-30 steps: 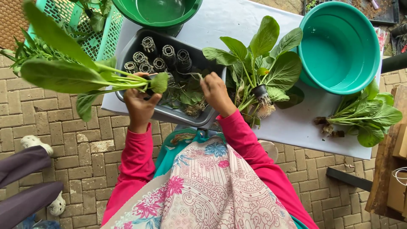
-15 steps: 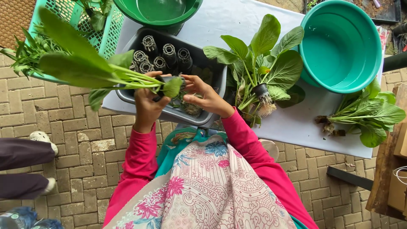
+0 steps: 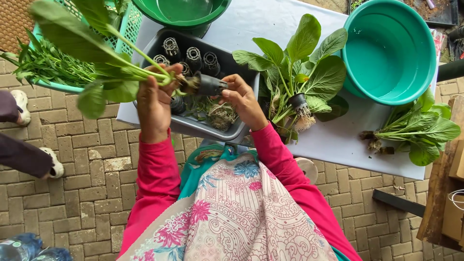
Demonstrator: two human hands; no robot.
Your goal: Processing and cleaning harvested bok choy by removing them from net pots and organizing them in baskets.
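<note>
My left hand (image 3: pixel 154 101) grips the stems of a leafy green plant (image 3: pixel 82 46) whose leaves stretch up and to the left. A small black net pot (image 3: pixel 209 84) sits on the plant's root end, and my right hand (image 3: pixel 240 99) pinches it. Both hands hover over a grey tray (image 3: pixel 208 126) that holds several empty black net pots (image 3: pixel 193 58) and loose roots (image 3: pixel 220 113).
A pile of leafy plants (image 3: pixel 299 72) lies right of the tray on the white table (image 3: pixel 338 145). A teal basin (image 3: pixel 389 48) stands far right, another plant (image 3: pixel 415 133) below it. A green bowl (image 3: pixel 183 12) and a green crate (image 3: pixel 67 77) of greens sit at the back left. Another person's shoes (image 3: pixel 21 104) stand left.
My left hand has lifted the plant higher and nearer. My right hand has come off the tray and taken hold of the net pot at the root end.
</note>
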